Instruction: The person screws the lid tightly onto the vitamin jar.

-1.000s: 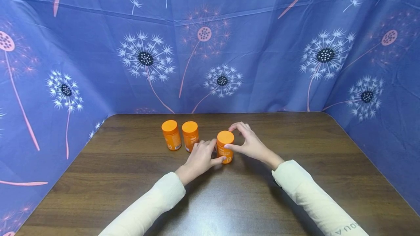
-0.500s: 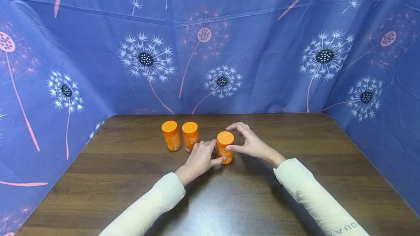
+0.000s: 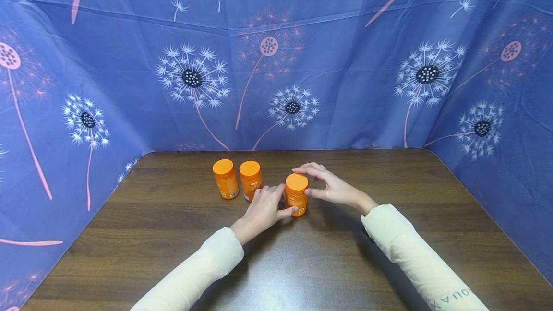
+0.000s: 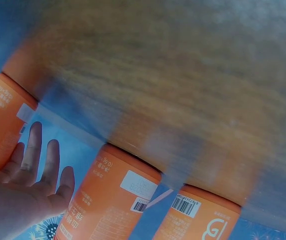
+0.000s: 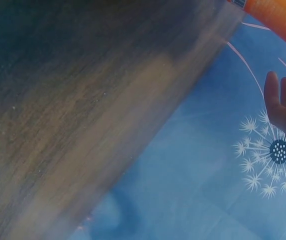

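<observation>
In the head view, an orange jar [image 3: 295, 201] with an orange lid [image 3: 296, 182] stands upright near the table's middle. My left hand [image 3: 263, 208] holds its body from the left, thumb in front and index finger behind; the other fingers are spread away from it in the left wrist view. Around the lid, my right hand [image 3: 330, 186] has its thumb on the right side and its fingers at the far rim. Only some fingers of that hand show in the right wrist view. Two similar orange jars, a nearer one [image 3: 250, 179] and a farther one [image 3: 225, 179], stand left.
All three jars stand on a dark brown wooden table [image 3: 173, 234]. The second jar is close to the fingers of my left hand. A blue cloth [image 3: 345, 61] with a dandelion print hangs behind the table and along its sides.
My right hand has turned around the lid: its fingers moved left along the far rim and its thumb moved back to the right. The left hand and the jars stay put.
</observation>
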### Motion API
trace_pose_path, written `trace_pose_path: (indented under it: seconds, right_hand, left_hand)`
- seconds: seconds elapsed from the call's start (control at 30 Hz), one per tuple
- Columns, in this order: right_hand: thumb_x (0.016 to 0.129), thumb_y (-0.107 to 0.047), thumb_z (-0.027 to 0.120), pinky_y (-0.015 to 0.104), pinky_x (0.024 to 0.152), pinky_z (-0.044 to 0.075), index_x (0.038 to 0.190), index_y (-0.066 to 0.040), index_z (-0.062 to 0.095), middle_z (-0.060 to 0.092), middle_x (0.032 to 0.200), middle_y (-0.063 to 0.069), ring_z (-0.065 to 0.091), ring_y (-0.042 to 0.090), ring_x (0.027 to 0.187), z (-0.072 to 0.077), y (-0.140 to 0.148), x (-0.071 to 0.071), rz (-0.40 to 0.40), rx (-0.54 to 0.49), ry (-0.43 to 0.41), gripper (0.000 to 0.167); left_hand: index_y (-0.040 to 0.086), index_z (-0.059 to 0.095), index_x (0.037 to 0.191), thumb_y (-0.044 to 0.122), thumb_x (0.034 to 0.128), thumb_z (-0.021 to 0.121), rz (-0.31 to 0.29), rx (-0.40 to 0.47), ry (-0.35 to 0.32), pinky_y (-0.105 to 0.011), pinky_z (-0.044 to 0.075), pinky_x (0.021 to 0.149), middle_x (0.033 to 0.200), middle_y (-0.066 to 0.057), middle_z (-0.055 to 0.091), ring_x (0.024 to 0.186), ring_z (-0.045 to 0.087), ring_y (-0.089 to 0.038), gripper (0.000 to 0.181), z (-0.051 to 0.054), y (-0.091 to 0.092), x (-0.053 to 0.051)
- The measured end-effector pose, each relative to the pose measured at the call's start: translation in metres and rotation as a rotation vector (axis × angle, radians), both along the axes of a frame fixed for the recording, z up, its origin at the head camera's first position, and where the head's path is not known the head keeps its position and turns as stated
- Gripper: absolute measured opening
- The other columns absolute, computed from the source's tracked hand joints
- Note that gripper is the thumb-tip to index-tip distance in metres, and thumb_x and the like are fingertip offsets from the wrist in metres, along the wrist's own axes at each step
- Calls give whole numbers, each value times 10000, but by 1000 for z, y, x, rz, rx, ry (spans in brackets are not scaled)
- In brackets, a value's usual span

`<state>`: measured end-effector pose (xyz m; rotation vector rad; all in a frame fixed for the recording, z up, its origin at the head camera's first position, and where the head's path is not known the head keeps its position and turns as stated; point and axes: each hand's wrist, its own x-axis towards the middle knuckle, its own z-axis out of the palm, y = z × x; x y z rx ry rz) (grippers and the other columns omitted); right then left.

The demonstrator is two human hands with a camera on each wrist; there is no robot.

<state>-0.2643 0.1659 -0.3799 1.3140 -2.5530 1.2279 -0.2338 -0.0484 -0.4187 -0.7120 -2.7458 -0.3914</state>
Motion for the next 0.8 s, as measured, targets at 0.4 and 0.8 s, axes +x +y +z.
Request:
trace_pose_path:
  seconds: [0.4,0.8]
  right_hand:
    - [827,-215,665,523,979,297,1264,-166,525,491,1254,18,391,217,1195,-3,2,-6,-59,14,37,462]
    - [803,-229,689,523,985,281,1229,-180,540,504,1247,3,399,210,1192,-5,1,-6,-78,-1,52,454]
  left_hand:
    - [128,531,1058,537,783,619,-3,1,16,-350,395,707,843,0,634,758,541,-172,501,-1,0,-1]
    - [129,532,1061,523,779,632,-6,6,2,-334,376,687,843,5,618,752,527,-167,495,2,0,1]
